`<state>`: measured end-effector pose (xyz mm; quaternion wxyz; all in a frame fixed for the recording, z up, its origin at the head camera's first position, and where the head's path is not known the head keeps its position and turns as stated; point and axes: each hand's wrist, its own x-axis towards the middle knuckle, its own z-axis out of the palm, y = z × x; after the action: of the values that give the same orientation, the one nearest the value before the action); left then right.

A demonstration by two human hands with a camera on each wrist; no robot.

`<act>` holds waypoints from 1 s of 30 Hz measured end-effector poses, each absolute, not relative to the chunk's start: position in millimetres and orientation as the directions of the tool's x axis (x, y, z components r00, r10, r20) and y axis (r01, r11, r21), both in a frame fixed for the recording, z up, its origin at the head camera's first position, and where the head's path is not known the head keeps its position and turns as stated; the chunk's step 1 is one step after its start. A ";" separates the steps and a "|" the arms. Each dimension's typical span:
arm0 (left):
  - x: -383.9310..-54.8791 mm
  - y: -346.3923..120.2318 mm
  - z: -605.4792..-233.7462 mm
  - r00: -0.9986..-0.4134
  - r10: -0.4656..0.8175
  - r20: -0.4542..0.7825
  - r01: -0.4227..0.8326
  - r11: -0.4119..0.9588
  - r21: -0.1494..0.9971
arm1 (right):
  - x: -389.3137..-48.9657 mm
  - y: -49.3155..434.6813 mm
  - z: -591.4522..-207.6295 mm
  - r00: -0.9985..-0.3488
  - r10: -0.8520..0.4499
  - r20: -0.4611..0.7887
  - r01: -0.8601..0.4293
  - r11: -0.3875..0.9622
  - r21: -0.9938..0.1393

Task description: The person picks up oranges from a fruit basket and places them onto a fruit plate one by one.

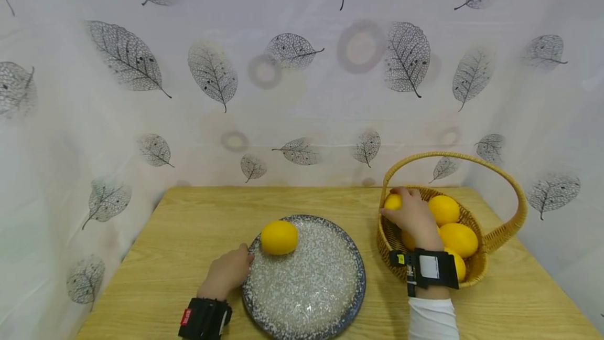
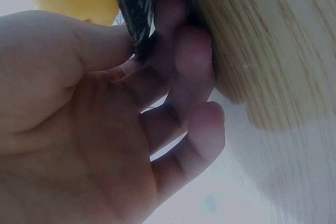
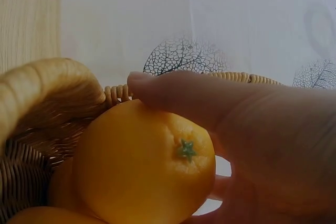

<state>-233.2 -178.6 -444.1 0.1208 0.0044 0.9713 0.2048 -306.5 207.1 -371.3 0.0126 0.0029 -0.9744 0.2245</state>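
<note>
By the left hand [image 1: 227,272], the left rim of the speckled plate [image 1: 311,287] is pinched between thumb and fingers; by the right hand [image 1: 416,219], an orange [image 3: 136,161] is gripped inside the wicker basket [image 1: 469,218], close to its left rim. Plate and basket are separated by a narrow strip of counter [image 1: 189,224], with broader room beyond the left hand. Other oranges [image 1: 459,240] are crowded to the gripped one's right, under the arched handle [image 1: 520,209]. Its green star-shaped stem mark [image 3: 186,150] is turned toward the right wrist camera; its long axis cannot be told. A lone orange [image 1: 279,237] is set near the plate's far-left rim, its slightly longer axis laid left to right.
</note>
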 end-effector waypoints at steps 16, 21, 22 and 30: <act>-232.7 -178.8 -446.2 -0.970 0.059 -0.234 -0.040 0.917 0.397 | -303.0 209.2 -372.0 -1.000 -0.002 0.008 -0.005 0.880 -0.474; -233.6 -178.4 -446.0 -0.970 0.049 -0.238 -0.051 0.917 0.395 | -303.1 208.5 -371.4 -1.000 0.013 0.020 0.002 0.882 -0.470; -233.8 -178.2 -446.0 -0.970 0.045 -0.240 -0.055 0.916 0.397 | -303.2 208.7 -371.6 -1.000 0.014 0.022 0.002 0.882 -0.470; -233.2 -178.4 -445.7 -0.971 0.057 -0.234 -0.043 0.914 0.404 | -303.0 210.7 -372.2 -0.999 0.014 0.052 -0.012 0.880 -0.474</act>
<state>-233.2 -178.4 -445.7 0.1212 0.0036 0.9706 0.2079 -303.0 210.7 -372.2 0.0270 -0.0006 -0.9692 0.2446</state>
